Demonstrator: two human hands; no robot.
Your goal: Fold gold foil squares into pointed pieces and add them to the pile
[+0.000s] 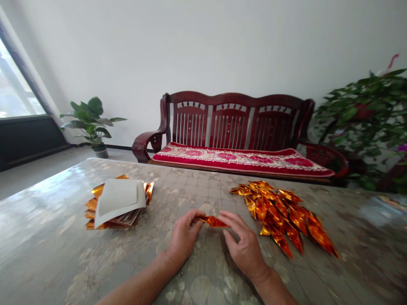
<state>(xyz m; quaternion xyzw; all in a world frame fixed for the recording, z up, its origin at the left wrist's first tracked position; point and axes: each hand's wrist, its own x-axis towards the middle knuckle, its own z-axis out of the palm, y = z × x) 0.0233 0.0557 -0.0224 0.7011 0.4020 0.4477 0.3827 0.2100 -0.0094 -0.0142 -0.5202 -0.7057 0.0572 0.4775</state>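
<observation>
Between my two hands is a folded piece of shiny orange-gold foil paper [213, 221], pointed at its ends. My left hand [187, 232] pinches its left end between thumb and fingers. At the other end, my right hand [243, 241] has its fingertips closed on the paper, with the thumb underneath. To the right lies a pile of pointed folded foil pieces [280, 212] in the same orange-gold. On the left sits a stack of foil paper sheets [119, 201], the top ones with their pale backs up and orange edges sticking out.
The table [143, 262] has a patterned, glossy cover. A clear plastic packet [386, 209] lies near its right edge. Beyond stands a dark red wooden bench [229, 123] with a red floral cushion [241, 159]. Potted plants [93, 120] stand left and right.
</observation>
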